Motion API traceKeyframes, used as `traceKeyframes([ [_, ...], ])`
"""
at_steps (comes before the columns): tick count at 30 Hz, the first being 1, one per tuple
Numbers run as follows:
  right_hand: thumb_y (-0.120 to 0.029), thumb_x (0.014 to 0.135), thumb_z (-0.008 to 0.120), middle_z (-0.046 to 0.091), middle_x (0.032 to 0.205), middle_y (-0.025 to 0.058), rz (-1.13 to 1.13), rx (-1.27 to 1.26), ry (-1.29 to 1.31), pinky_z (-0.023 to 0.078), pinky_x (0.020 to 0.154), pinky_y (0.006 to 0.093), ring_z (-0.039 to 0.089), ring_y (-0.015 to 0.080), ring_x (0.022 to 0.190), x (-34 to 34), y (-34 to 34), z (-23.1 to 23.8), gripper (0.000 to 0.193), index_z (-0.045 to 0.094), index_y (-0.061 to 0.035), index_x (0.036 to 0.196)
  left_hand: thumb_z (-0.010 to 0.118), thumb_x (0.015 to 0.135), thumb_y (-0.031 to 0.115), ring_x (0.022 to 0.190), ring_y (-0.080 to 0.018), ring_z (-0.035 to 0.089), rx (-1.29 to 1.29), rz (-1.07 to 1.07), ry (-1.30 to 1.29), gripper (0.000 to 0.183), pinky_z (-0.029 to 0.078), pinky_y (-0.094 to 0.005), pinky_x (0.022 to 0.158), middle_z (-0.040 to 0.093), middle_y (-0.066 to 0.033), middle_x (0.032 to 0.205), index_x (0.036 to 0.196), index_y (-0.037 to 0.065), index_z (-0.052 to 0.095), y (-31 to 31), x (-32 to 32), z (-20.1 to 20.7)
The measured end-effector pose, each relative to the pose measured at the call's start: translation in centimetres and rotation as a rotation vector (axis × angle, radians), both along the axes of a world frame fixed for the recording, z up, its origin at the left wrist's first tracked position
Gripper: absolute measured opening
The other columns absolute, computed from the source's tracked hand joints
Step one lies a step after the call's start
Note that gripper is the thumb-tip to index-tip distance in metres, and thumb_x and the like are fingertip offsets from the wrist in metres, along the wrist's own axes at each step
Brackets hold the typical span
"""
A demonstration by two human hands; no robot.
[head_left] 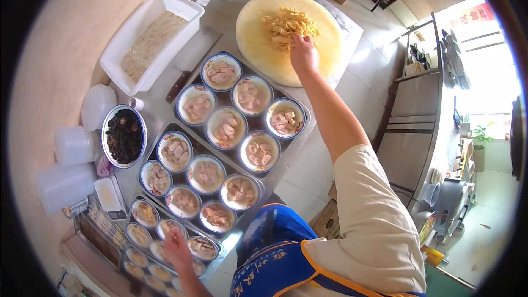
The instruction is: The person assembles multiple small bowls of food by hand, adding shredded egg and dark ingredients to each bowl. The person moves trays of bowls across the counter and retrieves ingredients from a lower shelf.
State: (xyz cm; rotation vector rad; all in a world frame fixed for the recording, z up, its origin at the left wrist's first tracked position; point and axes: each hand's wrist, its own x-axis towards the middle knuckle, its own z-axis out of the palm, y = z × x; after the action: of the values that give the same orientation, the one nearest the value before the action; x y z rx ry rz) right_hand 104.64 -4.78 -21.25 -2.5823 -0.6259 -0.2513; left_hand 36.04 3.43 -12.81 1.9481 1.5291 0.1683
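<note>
Far ahead, my right hand (304, 52) is closed over a loose pile of pale yellow strips (291, 21) on a round cutting board (258, 58). My left hand (179, 250) hangs low over the small bowls at the near left, beside a bowl of brownish pieces (202, 248). Its fingers look curled together; anything in them is hidden. A bowl close by (144, 213) has yellow strips in it. Farther up stand trays of blue-rimmed bowls, among them a bowl of pale pink meat pieces (252, 95) in cloudy liquid and a similar bowl (205, 174).
A white rectangular tub (124, 71) stands along the wall. Below it are an oval dish of black fungus (124, 135), stacked plastic tubs (65, 187) and a kitchen scale (110, 197). A knife handle (178, 87) lies beside the upper tray. Steel cabinets (413, 126) stand across the tiled floor.
</note>
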Motion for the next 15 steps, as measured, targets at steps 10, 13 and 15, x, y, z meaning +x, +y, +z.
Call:
traceKeyframes([
  [10, -0.031, 0.089, 0.073, 0.059, 0.122, 0.0175, 0.347, -0.205, 0.039, 0.058, 0.087, 0.0480, 0.067, 0.0369, 0.106, -1.5, 2.4, 3.9, 0.034, 0.069, -0.0156, 0.120, 0.062, 0.099, 0.014, 0.079, -0.0280, 0.065, 0.031, -0.021, -0.009, 0.018, 0.052, -0.0385, 0.074, 0.070, -0.0164, 0.093, 0.106, -0.001, 0.068, 0.0, -0.6, -1.7],
  [13, -0.038, 0.092, 0.069, 0.053, 0.133, 0.0182, 0.247, -0.384, 0.131, 0.059, 0.090, 0.0493, 0.066, 0.0369, 0.113, -2.1, 4.6, 4.0, 0.044, 0.065, -0.0122, 0.127, 0.063, 0.099, 0.014, 0.081, -0.0283, 0.067, 0.015, -0.014, -0.008, 0.018, 0.053, -0.0390, 0.075, 0.070, -0.0168, 0.094, 0.106, -0.002, 0.068, -0.3, 0.5, -0.7],
  [15, -0.034, 0.094, 0.067, 0.053, 0.135, 0.0179, 0.186, -0.422, 0.157, 0.058, 0.090, 0.0500, 0.067, 0.0370, 0.114, -1.5, 5.3, 3.6, 0.042, 0.064, -0.0102, 0.128, 0.064, 0.099, 0.014, 0.083, -0.0283, 0.068, 0.029, -0.024, -0.012, 0.017, 0.054, -0.0392, 0.075, 0.070, -0.0169, 0.094, 0.106, -0.001, 0.068, -0.4, 0.7, -0.6],
])
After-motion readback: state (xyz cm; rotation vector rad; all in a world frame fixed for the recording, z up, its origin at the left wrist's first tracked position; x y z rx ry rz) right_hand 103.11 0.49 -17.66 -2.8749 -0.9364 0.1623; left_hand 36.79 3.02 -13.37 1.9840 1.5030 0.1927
